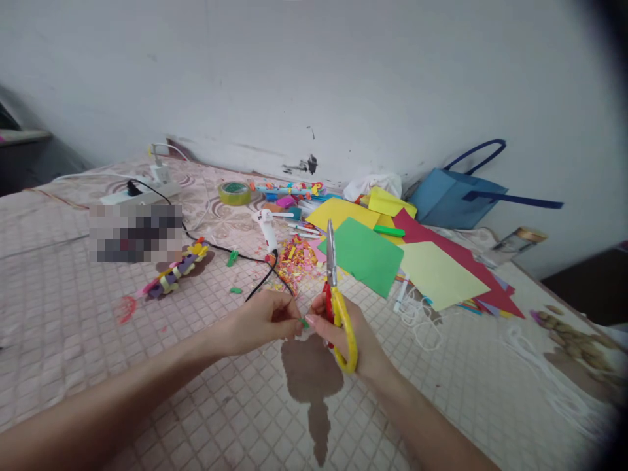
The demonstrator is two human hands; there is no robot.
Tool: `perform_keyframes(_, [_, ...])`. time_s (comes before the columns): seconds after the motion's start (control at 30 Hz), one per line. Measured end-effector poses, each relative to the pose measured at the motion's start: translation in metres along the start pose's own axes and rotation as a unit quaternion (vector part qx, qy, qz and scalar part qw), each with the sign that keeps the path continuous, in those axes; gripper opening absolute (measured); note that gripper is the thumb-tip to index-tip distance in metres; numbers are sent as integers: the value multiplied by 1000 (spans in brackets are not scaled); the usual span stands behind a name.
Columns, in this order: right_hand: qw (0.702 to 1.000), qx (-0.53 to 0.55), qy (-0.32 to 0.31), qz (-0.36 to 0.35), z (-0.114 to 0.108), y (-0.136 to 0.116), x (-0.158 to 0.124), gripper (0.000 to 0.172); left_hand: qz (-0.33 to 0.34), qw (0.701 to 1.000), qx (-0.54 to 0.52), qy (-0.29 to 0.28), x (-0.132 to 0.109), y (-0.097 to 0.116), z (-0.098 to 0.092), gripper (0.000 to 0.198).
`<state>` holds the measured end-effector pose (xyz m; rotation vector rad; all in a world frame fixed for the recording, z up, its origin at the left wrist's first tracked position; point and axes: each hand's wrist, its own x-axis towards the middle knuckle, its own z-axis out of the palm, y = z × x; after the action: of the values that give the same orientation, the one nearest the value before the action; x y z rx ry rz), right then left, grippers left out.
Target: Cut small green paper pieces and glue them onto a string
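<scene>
My left hand (279, 317) pinches a tiny green piece (305, 322), too small to make out in full. The fingertips of my right hand (350, 330) come up against the same piece from the other side. Scissors (347, 337) with yellow and red handles rest in my right hand, their blades pointing up and away from me. Two other small green pieces, one green scrap (235, 290) and a folded green bit (232, 258), lie to the left. Beyond my hands is a heap of colourful paper clippings (299, 261).
A white glue gun (266, 229) with a black cord stands behind the clippings. Green paper (366, 255), red paper (451, 268) and a blue bag (454, 196) lie to the right. Back left are a power strip (142, 190), tape (234, 193) and a decorated stick (179, 268).
</scene>
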<state>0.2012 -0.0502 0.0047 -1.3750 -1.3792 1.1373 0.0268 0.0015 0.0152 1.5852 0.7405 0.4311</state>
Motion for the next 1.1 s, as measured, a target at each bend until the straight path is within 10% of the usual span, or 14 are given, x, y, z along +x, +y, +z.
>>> perform_keyframes(1.1, [999,7,37,7,6,3,1,17,-13,998,-15,54,2,-1,4,16])
